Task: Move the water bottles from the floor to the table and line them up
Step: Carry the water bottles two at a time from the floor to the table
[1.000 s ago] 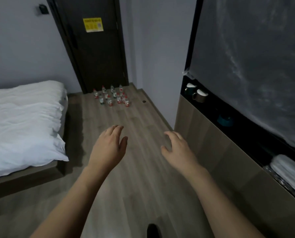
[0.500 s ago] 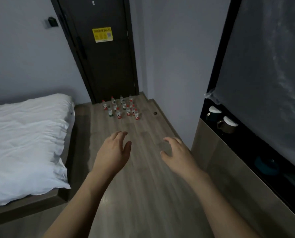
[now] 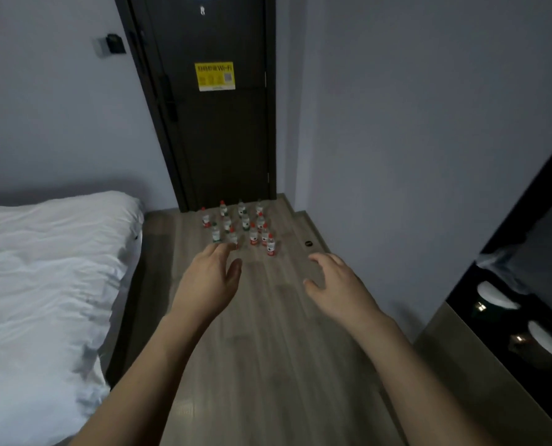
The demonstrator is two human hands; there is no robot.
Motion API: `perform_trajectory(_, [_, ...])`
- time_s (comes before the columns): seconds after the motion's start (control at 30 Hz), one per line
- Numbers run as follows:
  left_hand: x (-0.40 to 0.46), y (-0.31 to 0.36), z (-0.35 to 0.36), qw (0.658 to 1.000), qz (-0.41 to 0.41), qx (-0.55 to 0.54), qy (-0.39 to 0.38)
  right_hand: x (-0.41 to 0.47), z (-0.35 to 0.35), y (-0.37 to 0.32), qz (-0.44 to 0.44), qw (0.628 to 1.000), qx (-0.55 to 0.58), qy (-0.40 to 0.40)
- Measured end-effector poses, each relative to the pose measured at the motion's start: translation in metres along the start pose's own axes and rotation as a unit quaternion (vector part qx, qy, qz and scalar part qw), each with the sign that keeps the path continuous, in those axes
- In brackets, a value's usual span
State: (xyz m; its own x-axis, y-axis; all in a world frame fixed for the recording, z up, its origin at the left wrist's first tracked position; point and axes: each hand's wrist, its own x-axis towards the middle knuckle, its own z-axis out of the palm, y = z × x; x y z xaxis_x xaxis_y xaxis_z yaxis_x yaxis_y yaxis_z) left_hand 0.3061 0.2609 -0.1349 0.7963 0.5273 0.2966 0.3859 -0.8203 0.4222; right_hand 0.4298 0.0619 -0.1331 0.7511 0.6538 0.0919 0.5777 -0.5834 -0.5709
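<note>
Reaching forward over the wooden floor [image 3: 268, 365], we hold both of our hands out in front of us, empty and well short of the water bottles [image 3: 240, 226]. Our left hand [image 3: 208, 284] is spread loosely, palm turned inward, fingers relaxed and slightly bent with the thumb apart from them; it holds nothing. Our right hand [image 3: 335, 284] is likewise loose and wide, fingers gently arched, thumb out to the side, nothing in its grasp. The two hands are apart from each other, with bare floorboards showing between them.

The water bottles stand upright on the floor in a cluster just in front of the dark door [image 3: 216, 123], roughly in rows, close beside one another. We make out red caps on most and a green cap or two, with red or green labels; they are too small for us to count surely. From our view the fingertips of our left hand overlap the nearest bottle of the group, but the bottles stand farther off on the floor.

A yellow notice [image 3: 214, 76] is stuck on the door. To our left lies a bed [image 3: 43, 268] with rumpled white bedding. To our right a pale wall [image 3: 413, 156] runs toward the door, and at the right edge a dark recessed shelf [image 3: 551, 304] holds two cups with white lids [image 3: 496, 296], above a wood-faced cabinet front.
</note>
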Motion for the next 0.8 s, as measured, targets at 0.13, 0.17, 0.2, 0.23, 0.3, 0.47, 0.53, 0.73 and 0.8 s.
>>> perform_trajectory(0.13, [0.071, -0.026, 0.007, 1.000, -0.001, -0.012, 0.003, 0.071, 0.011, -0.007, 0.001, 1.000, -0.003, -0.003])
perform_trajectory(0.17, [0.085, -0.030, 0.011, 1.000, -0.001, -0.016, 0.000, 0.087, 0.015, -0.006, 0.005, 1.000, -0.005, -0.013])
perform_trajectory(0.2, [0.098, -0.035, 0.016, 1.000, -0.001, -0.019, -0.004, 0.103, 0.018, -0.005, 0.008, 1.000, -0.007, -0.020])
perform_trajectory(0.23, [0.110, -0.041, 0.021, 1.000, 0.000, -0.018, -0.009, 0.120, 0.022, -0.003, 0.013, 1.000, -0.008, -0.025])
perform_trajectory(0.3, [0.140, -0.055, 0.034, 1.000, -0.002, -0.015, -0.019, 0.158, 0.031, 0.002, 0.024, 0.999, -0.007, -0.029])
perform_trajectory(0.47, [0.233, -0.091, 0.064, 1.000, -0.007, -0.002, -0.017, 0.264, 0.059, 0.014, 0.013, 0.999, 0.010, -0.033])
perform_trajectory(0.53, [0.276, -0.102, 0.075, 1.000, -0.001, 0.006, -0.011, 0.311, 0.067, 0.019, 0.005, 0.999, 0.014, -0.039])
perform_trajectory(0.73, [0.401, -0.125, 0.088, 0.999, 0.012, 0.044, -0.010, 0.444, 0.069, 0.031, -0.001, 0.999, 0.026, -0.027])
perform_trajectory(0.8, [0.439, -0.133, 0.094, 0.999, 0.011, 0.040, -0.002, 0.480, 0.071, 0.036, 0.001, 0.999, 0.027, -0.028])
